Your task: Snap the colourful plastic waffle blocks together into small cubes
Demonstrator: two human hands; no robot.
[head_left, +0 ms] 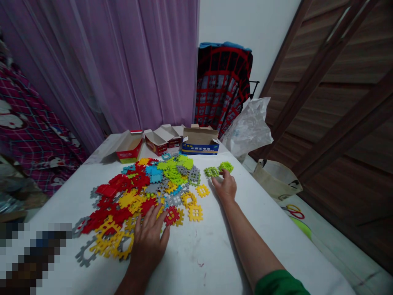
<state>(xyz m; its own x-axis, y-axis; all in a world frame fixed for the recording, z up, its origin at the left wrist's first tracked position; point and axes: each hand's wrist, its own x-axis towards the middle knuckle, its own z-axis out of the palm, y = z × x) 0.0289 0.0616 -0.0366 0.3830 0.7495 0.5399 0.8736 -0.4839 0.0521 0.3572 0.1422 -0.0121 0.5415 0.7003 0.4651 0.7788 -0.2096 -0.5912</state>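
Right hand [226,186]: lies palm down on the white tabletop [276,229], arm stretched forward; grip loose, fingers slightly curled, closed on nothing.
Right fingertips: touch the near edge of a small lime-green interlocking plastic tile [226,166]; a second lime-green tile [211,171] sits just beside it, to the left of the fingers.
Left hand [149,239]: flat, fingers spread, grip open; palm rests on the tabletop with the fingers over the near edge of the pile.
Under and ahead of left fingers: yellow lattice tiles [108,241] to the left of the hand, a red square tile [172,215] touching the fingertips on the right.
Tile pile [144,192]: red, yellow, grey, blue and green pieces spread flat, lying between the two hands and beyond the left one.
Between the hands: single yellow grid tile [195,212], apart from both.
Beyond the pile: open red cardboard boxes [130,146] and an open blue-and-yellow cardboard box [200,141], well apart from both hands.
Beyond the right hand: crumpled clear plastic bag [248,129] at the tabletop's far edge.
Backdrop: purple curtain [123,61].
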